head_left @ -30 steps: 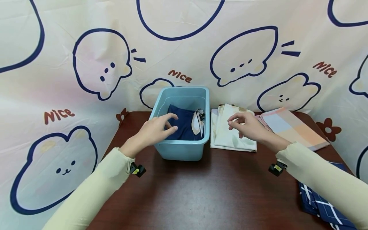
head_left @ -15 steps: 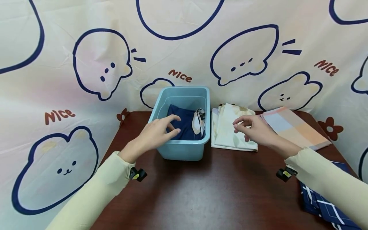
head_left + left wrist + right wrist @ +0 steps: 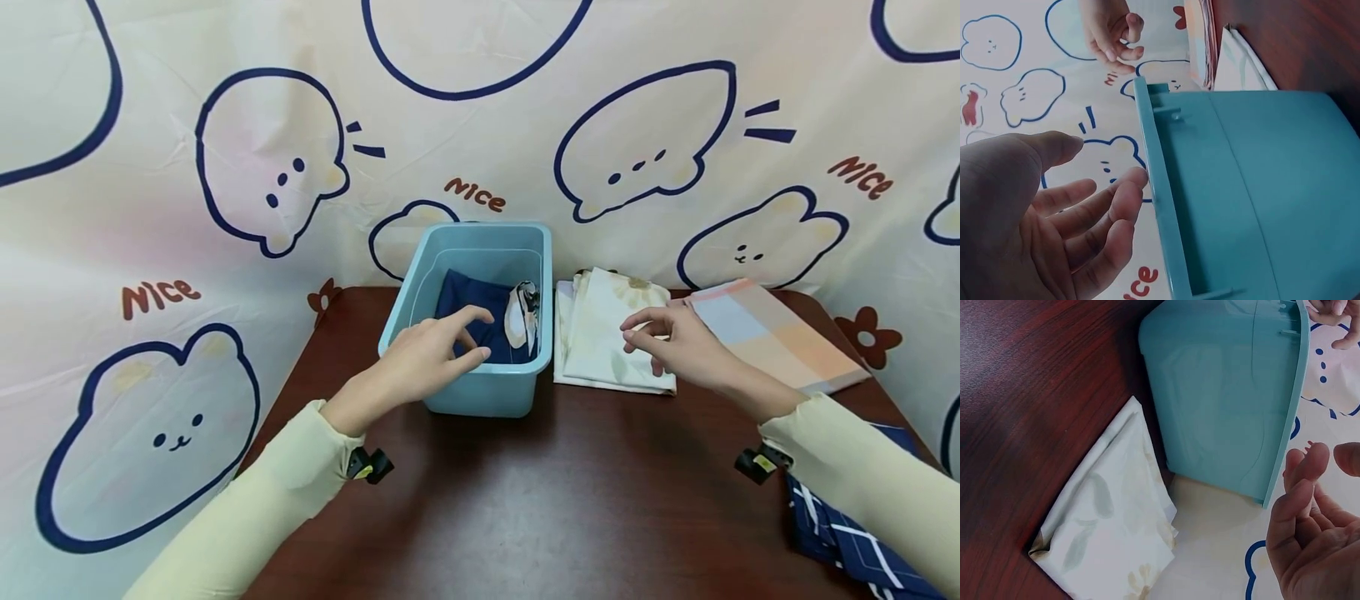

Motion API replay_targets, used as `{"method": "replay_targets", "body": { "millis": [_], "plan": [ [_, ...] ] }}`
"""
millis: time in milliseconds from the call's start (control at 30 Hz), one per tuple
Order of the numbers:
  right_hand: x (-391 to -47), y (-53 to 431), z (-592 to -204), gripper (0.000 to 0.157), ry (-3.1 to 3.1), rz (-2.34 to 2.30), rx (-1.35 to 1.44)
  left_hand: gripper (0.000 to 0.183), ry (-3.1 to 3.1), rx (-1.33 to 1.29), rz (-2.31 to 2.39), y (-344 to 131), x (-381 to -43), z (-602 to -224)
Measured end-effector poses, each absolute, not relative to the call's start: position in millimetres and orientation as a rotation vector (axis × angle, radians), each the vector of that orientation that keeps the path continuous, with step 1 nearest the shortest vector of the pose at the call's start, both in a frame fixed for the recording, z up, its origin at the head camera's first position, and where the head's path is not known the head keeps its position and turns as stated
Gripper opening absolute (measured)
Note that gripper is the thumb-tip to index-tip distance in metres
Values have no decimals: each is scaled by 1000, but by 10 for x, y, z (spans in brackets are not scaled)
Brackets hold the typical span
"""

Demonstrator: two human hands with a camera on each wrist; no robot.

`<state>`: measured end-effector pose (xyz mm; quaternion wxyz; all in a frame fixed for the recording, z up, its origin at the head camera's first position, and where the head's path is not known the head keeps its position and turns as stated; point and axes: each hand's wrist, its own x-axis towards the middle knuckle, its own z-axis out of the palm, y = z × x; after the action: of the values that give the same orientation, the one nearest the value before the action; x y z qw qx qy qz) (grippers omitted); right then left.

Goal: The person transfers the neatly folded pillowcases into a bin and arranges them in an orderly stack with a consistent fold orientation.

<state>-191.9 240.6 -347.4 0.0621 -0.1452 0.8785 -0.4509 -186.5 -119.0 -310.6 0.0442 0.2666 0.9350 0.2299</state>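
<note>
In the head view my left hand (image 3: 416, 358) hovers over the front left rim of a light blue plastic bin (image 3: 480, 392), thumb and fingers apart with nothing between them. A folded dark navy cloth (image 3: 468, 292) lies in the bin, and beside it a crumpled cloth (image 3: 521, 321) patterned in white, beige and black. My right hand (image 3: 686, 342) hangs above a folded white floral cloth (image 3: 607, 358), its fingers loosely bent and holding nothing. The left wrist view has the left hand (image 3: 1079, 219) alongside the bin's rim (image 3: 1160, 187).
A folded plaid cloth (image 3: 780, 333) in orange, pink and pale blue lies at the back right. Partly under the right sleeve is a navy cloth with white lines (image 3: 847, 533). All rest on a dark wooden table (image 3: 562, 500), with a cartoon-printed curtain (image 3: 637, 33) behind.
Both hands have drifted to the right in the head view, the left one further across the bin's front rim. The cloths and bin have stayed in place, and neither hand has taken anything.
</note>
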Motion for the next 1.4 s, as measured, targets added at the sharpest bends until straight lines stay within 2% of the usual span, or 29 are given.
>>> {"method": "replay_targets", "body": {
  "millis": [400,1400],
  "plan": [
    [-1907,2426,-3502,27,2653,-1342,-395,35,2805,921,763,-1034,-1796,-3115],
    [-1909,2852,-3663,30,2716,-1322,-373,36,2697,1028,753,-606,-1620,-3223]
  ]
}}
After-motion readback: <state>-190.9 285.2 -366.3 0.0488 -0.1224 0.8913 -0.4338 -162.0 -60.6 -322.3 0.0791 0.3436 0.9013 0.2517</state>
